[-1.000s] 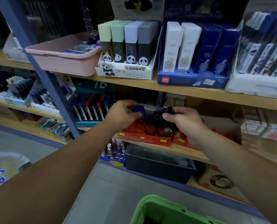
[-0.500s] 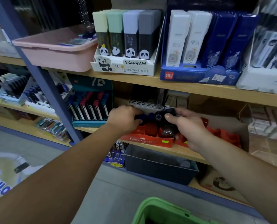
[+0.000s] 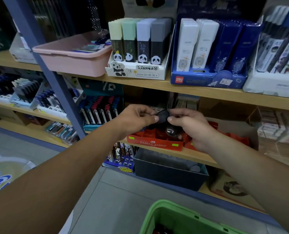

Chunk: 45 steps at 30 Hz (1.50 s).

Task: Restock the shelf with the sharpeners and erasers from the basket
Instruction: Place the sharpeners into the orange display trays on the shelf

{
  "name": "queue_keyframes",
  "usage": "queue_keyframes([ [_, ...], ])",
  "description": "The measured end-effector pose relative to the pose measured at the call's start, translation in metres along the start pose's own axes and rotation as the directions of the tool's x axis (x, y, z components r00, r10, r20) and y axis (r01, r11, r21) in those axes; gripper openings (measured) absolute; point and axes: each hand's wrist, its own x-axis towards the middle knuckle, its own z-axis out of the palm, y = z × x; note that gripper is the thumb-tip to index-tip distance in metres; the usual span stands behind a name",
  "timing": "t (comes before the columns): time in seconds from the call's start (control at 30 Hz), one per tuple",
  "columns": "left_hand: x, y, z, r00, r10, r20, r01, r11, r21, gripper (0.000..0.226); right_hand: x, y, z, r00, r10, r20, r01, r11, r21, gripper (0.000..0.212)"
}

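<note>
Left hand [image 3: 137, 119] and right hand [image 3: 191, 125] both pinch one black sharpener [image 3: 163, 115] over the red tray [image 3: 154, 144] (Faber-Castell printed) at the shelf [image 3: 201, 157] front edge

black sharpener [image 3: 162, 116]: aloft over red tray [image 3: 154, 144] (Faber-Castell), middle shelf [image 3: 167, 152] | green basket [image 3: 153, 220]: low, foreground

Stationery shop: wooden shelves [image 3: 208, 94] with panda display box [image 3: 137, 74], Deli display box [image 3: 206, 80], Faber-Castell tray [image 3: 154, 144].
</note>
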Motion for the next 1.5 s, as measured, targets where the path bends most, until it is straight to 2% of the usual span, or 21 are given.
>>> queue_keyframes([
  [0.1, -0.002, 0.003, 0.011, 0.999, 0.015, -0.052, -0.015, 1.0, -0.002, 0.013, -0.003, -0.01, -0.019, 0.997, 0.024, -0.072, -0.025, 0.999, -0.024, 0.022],
  [0.17, -0.004, 0.011, 0.023, 0.999, 0.032, -0.025, -0.033, 0.998, -0.055, 0.014, -0.008, -0.019, -0.038, 0.999, 0.015, -0.032, -0.016, 1.0, -0.026, 0.018],
  [0.23, -0.007, 0.022, 0.037, 0.999, 0.046, 0.026, -0.043, 0.994, -0.103, 0.016, -0.017, -0.027, -0.053, 0.999, 0.013, 0.051, -0.012, 0.999, -0.032, 0.025],
  [0.3, -0.009, 0.034, 0.053, 0.998, 0.053, 0.037, -0.047, 0.988, -0.148, 0.017, -0.023, -0.03, -0.066, 0.999, 0.002, 0.051, 0.001, 0.998, -0.058, 0.033],
  [0.37, -0.01, 0.044, 0.067, 0.999, 0.038, -0.015, -0.039, 0.992, -0.121, 0.019, -0.027, -0.031, -0.08, 1.0, -0.023, -0.014, 0.021, 0.994, -0.104, 0.029],
  [0.43, -0.011, 0.053, 0.078, 0.997, -0.06, -0.039, 0.057, 0.995, -0.083, 0.038, -0.029, -0.03, -0.1, 0.989, -0.074, -0.13, 0.036, 0.96, -0.277, 0.019],
  [0.5, -0.012, 0.058, 0.085, 0.976, -0.217, 0.033, 0.219, 0.964, -0.152, 0.061, -0.027, -0.026, -0.123, 0.968, -0.129, -0.214, -0.01, 0.835, -0.551, 0.018],
  [0.53, -0.012, 0.057, 0.088, 0.953, -0.283, 0.108, 0.3, 0.932, -0.205, 0.066, -0.025, -0.021, -0.134, 0.96, -0.131, -0.246, -0.057, 0.772, -0.634, 0.019],
  [0.57, -0.013, 0.057, 0.09, 0.925, -0.323, 0.2, 0.368, 0.891, -0.267, 0.063, -0.023, -0.017, -0.145, 0.953, -0.124, -0.278, -0.101, 0.733, -0.673, 0.021],
  [0.63, -0.014, 0.054, 0.094, 0.883, -0.314, 0.349, 0.435, 0.826, -0.359, 0.044, -0.019, -0.006, -0.159, 0.94, -0.114, -0.321, -0.152, 0.704, -0.694, 0.024],
  [0.7, -0.015, 0.052, 0.099, 0.883, -0.28, 0.376, 0.431, 0.8, -0.417, 0.037, -0.015, 0.002, -0.166, 0.939, -0.145, -0.312, -0.123, 0.705, -0.698, 0.022],
  [0.87, -0.017, 0.041, 0.106, 0.934, -0.236, 0.268, 0.336, 0.835, -0.435, 0.044, -0.007, 0.01, -0.166, 0.948, -0.201, -0.245, -0.064, 0.636, -0.769, 0.031],
  [1.0, -0.018, 0.037, 0.105, 0.946, -0.228, 0.23, 0.309, 0.85, -0.427, 0.042, 0.004, 0.017, -0.16, 0.954, -0.19, -0.231, 0.008, 0.788, -0.615, 0.022],
  [1.1, -0.019, 0.035, 0.106, 0.95, -0.23, 0.212, 0.303, 0.843, -0.444, 0.041, 0.005, 0.013, -0.159, 0.949, -0.224, -0.223, 0.013, 0.732, -0.681, 0.018],
  [1.2, -0.016, 0.032, 0.105, 0.951, -0.232, 0.205, 0.297, 0.869, -0.395, 0.039, 0.005, 0.015, -0.161, 0.961, -0.173, -0.213, 0.046, 0.867, -0.496, 0.018],
  [1.23, -0.015, 0.03, 0.105, 0.956, -0.23, 0.184, 0.283, 0.894, -0.348, 0.036, 0.003, 0.016, -0.16, 0.964, -0.18, -0.194, 0.071, 0.881, -0.467, 0.018],
  [1.37, -0.011, 0.023, 0.1, 0.976, -0.21, 0.054, 0.216, 0.961, -0.172, 0.025, 0.002, 0.026, -0.152, 0.956, -0.268, -0.118, 0.141, 0.777, -0.614, 0.018],
  [1.5, -0.012, 0.018, 0.096, 0.978, -0.207, 0.004, 0.206, 0.969, -0.139, 0.034, 0.003, 0.033, -0.138, 0.946, -0.303, -0.113, 0.123, 0.661, -0.74, 0.02],
])
